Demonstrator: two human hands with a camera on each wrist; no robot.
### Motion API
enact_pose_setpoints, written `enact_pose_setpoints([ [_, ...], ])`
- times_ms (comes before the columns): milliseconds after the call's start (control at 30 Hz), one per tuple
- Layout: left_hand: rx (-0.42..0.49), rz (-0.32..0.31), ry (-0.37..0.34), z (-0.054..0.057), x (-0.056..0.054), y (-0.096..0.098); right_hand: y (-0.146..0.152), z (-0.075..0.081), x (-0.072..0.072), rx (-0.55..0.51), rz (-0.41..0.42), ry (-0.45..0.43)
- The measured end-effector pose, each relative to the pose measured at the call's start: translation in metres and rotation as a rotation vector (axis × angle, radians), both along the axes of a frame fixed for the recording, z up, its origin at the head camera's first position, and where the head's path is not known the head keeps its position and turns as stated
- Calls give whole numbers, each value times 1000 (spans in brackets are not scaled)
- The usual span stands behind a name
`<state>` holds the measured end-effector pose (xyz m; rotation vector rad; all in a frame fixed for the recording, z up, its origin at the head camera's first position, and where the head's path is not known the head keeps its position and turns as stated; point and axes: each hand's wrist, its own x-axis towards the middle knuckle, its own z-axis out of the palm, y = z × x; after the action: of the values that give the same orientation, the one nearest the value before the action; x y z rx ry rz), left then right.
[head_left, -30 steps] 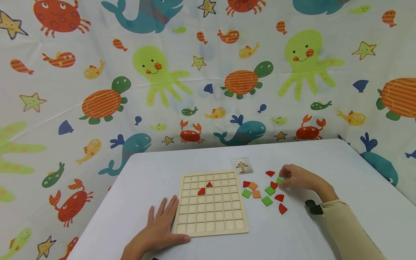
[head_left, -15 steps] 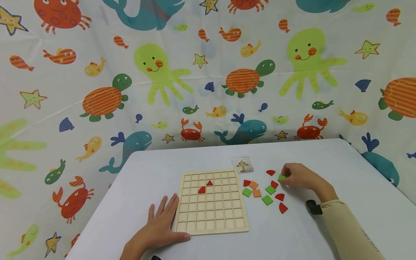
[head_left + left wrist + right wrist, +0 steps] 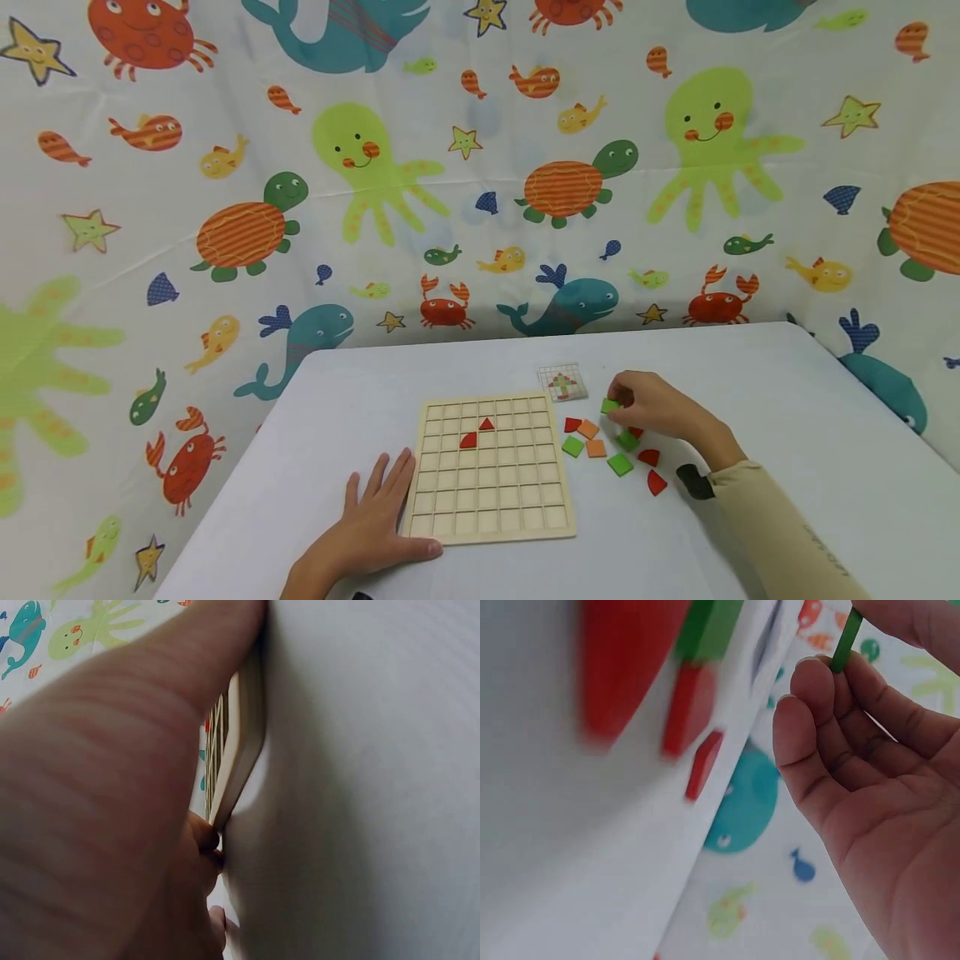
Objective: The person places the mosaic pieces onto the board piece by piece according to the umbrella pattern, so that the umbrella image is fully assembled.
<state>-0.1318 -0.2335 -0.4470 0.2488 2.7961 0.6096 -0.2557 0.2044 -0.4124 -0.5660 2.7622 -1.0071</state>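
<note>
My right hand point(image 3: 651, 406) pinches a green square tile point(image 3: 609, 406) between thumb and fingers, above the loose tiles. In the right wrist view the green tile point(image 3: 846, 641) shows edge-on at the fingertips, raised over the table. My left hand point(image 3: 371, 521) lies with fingers spread along the left edge of a wooden grid board point(image 3: 517, 498), thumb at its lower left corner. In the board's cells sit a red triangle point(image 3: 487, 423) and, diagonally below it to the left, a red quarter-circle tile point(image 3: 468, 440).
Right of the board lie loose green squares point(image 3: 619, 464), orange squares point(image 3: 596, 448) and red quarter-circles point(image 3: 656, 482), some partly hidden by my right hand. A small pattern card point(image 3: 562, 382) lies behind the board's far right corner. A sea-animal cloth point(image 3: 480, 183) hangs behind the white table point(image 3: 360, 392).
My right hand has lifted the green square tile from the pile's far right and carried it left, toward the board. The left hand stays at the board's edge.
</note>
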Motion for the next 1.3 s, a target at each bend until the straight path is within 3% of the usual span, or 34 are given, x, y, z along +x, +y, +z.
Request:
enact_pose_setpoints([
  [467, 1, 2, 5, -5, -2, 0, -85, 6, -13, 4, 279, 115],
  [900, 8, -2, 4, -1, -1, -1, -154, 4, -14, 104, 447, 86],
  [1033, 12, -6, 6, 0, 0, -2, -167, 3, -13, 143, 463, 89],
  [1300, 7, 2, 3, 1, 0, -4, -179, 0, -10, 202, 402, 82],
])
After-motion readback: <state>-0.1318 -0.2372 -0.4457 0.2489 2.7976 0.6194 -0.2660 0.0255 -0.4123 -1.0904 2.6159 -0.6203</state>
